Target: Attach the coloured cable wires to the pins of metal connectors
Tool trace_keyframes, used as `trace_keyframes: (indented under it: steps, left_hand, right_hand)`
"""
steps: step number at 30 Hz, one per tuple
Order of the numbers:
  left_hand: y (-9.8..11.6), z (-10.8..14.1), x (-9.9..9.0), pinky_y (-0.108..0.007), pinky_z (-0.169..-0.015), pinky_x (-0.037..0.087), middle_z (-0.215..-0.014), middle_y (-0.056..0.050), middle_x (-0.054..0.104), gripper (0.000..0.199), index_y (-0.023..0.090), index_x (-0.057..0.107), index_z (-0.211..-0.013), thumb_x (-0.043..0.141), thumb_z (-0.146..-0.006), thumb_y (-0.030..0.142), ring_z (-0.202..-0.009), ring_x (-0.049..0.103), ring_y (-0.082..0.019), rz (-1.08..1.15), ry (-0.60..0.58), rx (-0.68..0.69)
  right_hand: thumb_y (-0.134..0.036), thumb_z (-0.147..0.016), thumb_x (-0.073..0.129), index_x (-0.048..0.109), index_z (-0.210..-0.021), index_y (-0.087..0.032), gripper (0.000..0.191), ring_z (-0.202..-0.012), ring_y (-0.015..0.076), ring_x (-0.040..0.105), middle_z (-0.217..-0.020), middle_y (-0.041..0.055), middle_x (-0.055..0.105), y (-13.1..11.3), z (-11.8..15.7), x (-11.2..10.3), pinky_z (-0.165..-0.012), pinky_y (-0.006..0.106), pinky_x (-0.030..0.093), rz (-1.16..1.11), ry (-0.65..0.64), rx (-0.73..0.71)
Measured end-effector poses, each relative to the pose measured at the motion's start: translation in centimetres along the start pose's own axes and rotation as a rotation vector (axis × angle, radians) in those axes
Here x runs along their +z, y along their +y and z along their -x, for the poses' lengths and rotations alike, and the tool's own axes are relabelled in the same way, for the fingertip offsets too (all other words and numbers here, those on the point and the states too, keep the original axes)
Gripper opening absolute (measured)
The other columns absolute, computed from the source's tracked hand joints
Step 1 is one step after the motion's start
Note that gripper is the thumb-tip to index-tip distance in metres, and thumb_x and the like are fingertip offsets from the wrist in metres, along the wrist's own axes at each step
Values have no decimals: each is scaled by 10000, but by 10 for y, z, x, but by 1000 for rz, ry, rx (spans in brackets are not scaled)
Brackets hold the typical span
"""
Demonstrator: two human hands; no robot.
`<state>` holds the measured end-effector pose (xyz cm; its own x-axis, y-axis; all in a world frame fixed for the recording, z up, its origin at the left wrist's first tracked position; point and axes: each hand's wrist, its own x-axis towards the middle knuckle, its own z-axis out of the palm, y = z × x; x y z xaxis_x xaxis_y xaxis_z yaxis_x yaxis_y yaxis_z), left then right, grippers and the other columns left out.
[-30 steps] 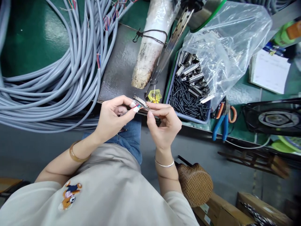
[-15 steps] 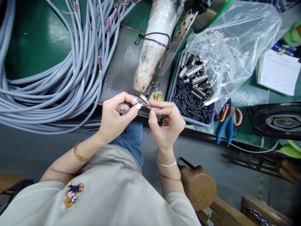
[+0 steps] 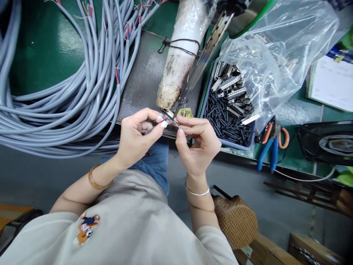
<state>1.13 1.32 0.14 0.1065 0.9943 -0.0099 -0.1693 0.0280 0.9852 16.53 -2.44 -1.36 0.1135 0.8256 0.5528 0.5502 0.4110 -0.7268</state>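
Bridging both pinching hands, left hand [image 3: 161, 120] and right hand [image 3: 179, 127], the metallic multi-pin connector [image 3: 170, 116] bears thin, coloured wires [image 3: 168, 120].

The connector [image 3: 170, 115] looks metallic, the bag [image 3: 286, 62] glossy plastic.

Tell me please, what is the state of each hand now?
Left hand: closed, holding the connector and coloured wires.
Right hand: fingers pinched at the connector's end; exact grip cannot be told.

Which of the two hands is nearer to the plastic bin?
Right: the right hand is just beside the bin; the left hand is farther left, nearer the grey cables.
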Motion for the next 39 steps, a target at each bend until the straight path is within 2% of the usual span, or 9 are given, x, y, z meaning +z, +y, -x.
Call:
trace_keyframes:
  steps: [5, 10, 13, 20, 28, 39]
  left_hand:
    - [-1, -3, -4, -147, -354, 325, -613, 36, 610, 199, 151, 669, -756, 834, -749, 262, -384, 438, -13, 58, -46, -98]
    - [-5, -8, -10, -146, -325, 343, -688, 17, 668, 229, 145, 653, -751, 847, -720, 263, -359, 466, -12, 156, -96, -160]
    - [-4, -8, -11, -146, -322, 347, -667, 20, 662, 242, 145, 652, -745, 855, -712, 273, -356, 473, -18, 155, -108, -179]
    - [0, 0, -3, -154, -369, 329, -614, 32, 618, 166, 150, 675, -767, 810, -775, 246, -386, 452, -16, 6, -2, -59]
    - [-1, -1, 0, -170, -376, 308, -671, 21, 630, 192, 157, 660, -749, 824, -760, 256, -411, 435, -16, -17, 4, -26]
    - [2, -6, 4, -151, -360, 283, -677, 38, 606, 163, 156, 651, -725, 805, -752, 204, -399, 426, -2, -25, 14, 84]
  right_hand:
    - [-161, -914, 648, 595, -864, -250, 115, -925, 184, 744, -1058, 34, 769, 2, 0, 0, -776, 365, 644, -39, -11, 26]
    - [-177, -920, 644, 590, -849, -249, 115, -927, 193, 748, -1038, 31, 774, 4, 1, -1, -794, 383, 646, -30, -24, 30]
    - [-173, -919, 645, 587, -847, -248, 119, -915, 191, 750, -1033, 29, 778, 4, 2, -1, -800, 388, 649, -15, -30, 20]
    - [-126, -897, 657, 596, -876, -249, 139, -926, 181, 753, -1057, 32, 774, 2, 0, 2, -772, 358, 654, -2, 0, -50]
    - [-158, -913, 646, 605, -871, -252, 111, -940, 199, 751, -1057, 33, 765, 2, -3, 0, -768, 385, 656, -12, -11, -20]
    - [-91, -868, 683, 641, -861, -224, 140, -959, 194, 749, -1047, 32, 765, -3, -12, -2, -785, 367, 666, -21, 0, -46]
